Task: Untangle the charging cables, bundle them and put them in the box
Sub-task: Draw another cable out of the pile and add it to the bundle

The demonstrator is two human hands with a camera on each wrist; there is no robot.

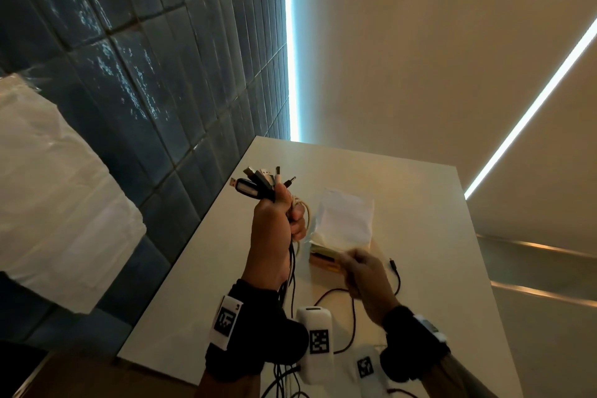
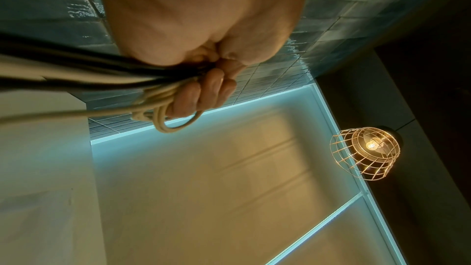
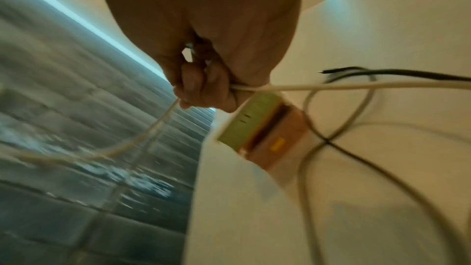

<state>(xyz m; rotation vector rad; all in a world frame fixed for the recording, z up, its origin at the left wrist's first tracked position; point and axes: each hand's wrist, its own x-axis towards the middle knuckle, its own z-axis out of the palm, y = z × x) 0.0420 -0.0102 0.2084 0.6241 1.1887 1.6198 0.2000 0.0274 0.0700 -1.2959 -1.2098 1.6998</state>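
My left hand is raised above the table and grips a bunch of charging cables, their plugs fanned out above the fist. Black and cream cords run out of the fist, with cream loops wound round the fingers. My right hand, blurred, pinches a single cream cable that trails both ways from its fingers. It hovers just in front of the small cardboard box, whose white lid flap stands open. The box lies right under the right hand.
Loose black cables and a cream one lie on the white table. A dark tiled wall borders the table's left edge. A plastic-wrapped white bundle sits at far left. A wire-caged lamp shows in the left wrist view.
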